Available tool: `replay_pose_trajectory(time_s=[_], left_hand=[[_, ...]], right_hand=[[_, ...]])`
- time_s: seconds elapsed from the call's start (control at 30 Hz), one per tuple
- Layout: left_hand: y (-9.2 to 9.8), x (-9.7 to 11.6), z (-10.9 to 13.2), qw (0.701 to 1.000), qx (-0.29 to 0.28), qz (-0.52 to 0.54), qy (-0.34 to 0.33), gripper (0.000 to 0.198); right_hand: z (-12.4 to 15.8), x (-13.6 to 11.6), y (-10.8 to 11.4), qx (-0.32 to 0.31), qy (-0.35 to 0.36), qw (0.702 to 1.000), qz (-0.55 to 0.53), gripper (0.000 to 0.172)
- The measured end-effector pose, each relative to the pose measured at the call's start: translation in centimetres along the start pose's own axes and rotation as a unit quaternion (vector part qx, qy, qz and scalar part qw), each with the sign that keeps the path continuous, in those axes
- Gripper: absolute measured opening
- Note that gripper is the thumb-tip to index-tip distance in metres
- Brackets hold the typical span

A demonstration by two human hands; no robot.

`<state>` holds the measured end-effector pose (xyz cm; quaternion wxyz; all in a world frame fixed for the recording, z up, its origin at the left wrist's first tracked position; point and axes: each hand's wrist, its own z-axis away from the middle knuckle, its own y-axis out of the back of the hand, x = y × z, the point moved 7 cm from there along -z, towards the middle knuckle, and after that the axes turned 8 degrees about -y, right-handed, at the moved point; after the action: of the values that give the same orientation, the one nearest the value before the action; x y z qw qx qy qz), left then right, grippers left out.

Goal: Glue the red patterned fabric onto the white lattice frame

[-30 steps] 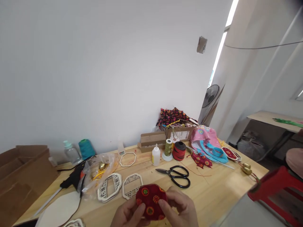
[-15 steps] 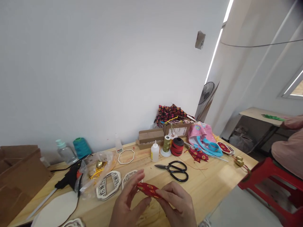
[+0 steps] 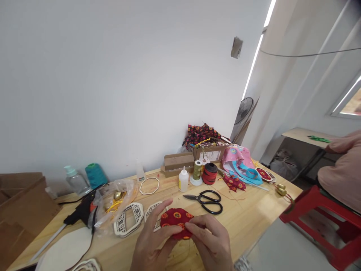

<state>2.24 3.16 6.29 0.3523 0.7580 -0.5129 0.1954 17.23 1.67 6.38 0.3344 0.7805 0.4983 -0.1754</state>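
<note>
Both my hands hold a small red fabric-covered piece (image 3: 176, 221) with orange flower prints, low in the middle of the view above the wooden table (image 3: 254, 210). My left hand (image 3: 150, 244) grips its left edge with the forefinger stretched up past it. My right hand (image 3: 211, 244) pinches its right edge with curled fingers. Just behind the piece lie two white lattice-cut frames (image 3: 128, 220), one partly hidden by my left fingers.
Black scissors (image 3: 207, 199), a white glue bottle (image 3: 183, 180), thread spools (image 3: 210, 173), a glue gun (image 3: 80, 212), a plastic bag (image 3: 115, 201) and cardboard boxes (image 3: 19, 209) crowd the table. Patterned fabric (image 3: 239, 162) lies at the back right. A red stool (image 3: 324, 214) and a seated person (image 3: 342, 169) are at right.
The red piece was edge-on half a second ago and now faces up again, as it did a second ago. My view has swung slightly to the right.
</note>
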Motion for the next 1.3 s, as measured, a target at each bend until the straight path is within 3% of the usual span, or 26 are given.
replay_pose_trajectory(time_s=[0.4,0.53,0.6,0.67,0.7,0.8,0.83,0.87,0.97,1.07,1.13,1.23,1.3], left_hand=[[0.1,0.0,0.7,0.998,0.048,0.026,0.01,0.018],[0.2,-0.8,0.8,0.998,0.018,0.024,0.063,0.017],[0.6,-2.0,1.0,0.988,0.04,0.066,0.135,0.02],[0.5,-3.9,1.8,0.943,0.085,0.191,0.258,0.029],[-0.2,-4.8,2.5,0.898,0.096,0.281,0.326,0.033],[-3.6,-5.3,4.6,0.716,0.027,0.524,0.461,0.04],[-4.4,-5.0,5.1,0.676,-0.003,0.565,0.474,0.039],[-4.7,-5.0,5.5,0.657,-0.013,0.583,0.478,0.035],[-4.0,-6.2,6.4,0.679,0.07,0.552,0.478,0.046],[-3.0,-6.5,6.6,0.708,0.123,0.499,0.483,0.072],[-2.5,-6.5,6.3,0.721,0.146,0.477,0.481,0.079],[-2.4,-6.7,6.4,0.727,0.164,0.457,0.485,0.082],[-2.8,-7.0,6.6,0.726,0.167,0.464,0.479,0.081]], right_hand=[[0.1,-0.2,0.4,0.014,0.025,0.999,0.032,0.035],[0.1,-0.3,0.5,0.017,0.029,0.999,0.041,0.034],[0.0,-0.6,0.8,0.027,0.039,0.997,0.063,0.033],[0.0,-0.8,1.0,0.043,0.052,0.994,0.089,0.031],[0.1,-0.8,1.0,0.05,0.061,0.992,0.1,0.03],[1.1,-0.6,0.2,0.052,0.103,0.987,0.113,0.024],[1.5,-0.4,-0.3,0.047,0.116,0.986,0.113,0.022],[2.1,-0.2,-0.8,0.037,0.128,0.985,0.113,0.022],[3.4,1.2,-2.1,0.032,0.116,0.988,0.101,0.026],[4.1,2.9,-2.1,0.07,0.053,0.992,0.085,0.03],[4.3,4.2,-1.9,0.093,0.0,0.994,0.064,0.029],[4.5,6.2,-2.7,0.042,-0.094,0.994,-0.021,0.026],[4.7,7.4,-3.9,-0.006,-0.172,0.978,-0.115,0.027]])
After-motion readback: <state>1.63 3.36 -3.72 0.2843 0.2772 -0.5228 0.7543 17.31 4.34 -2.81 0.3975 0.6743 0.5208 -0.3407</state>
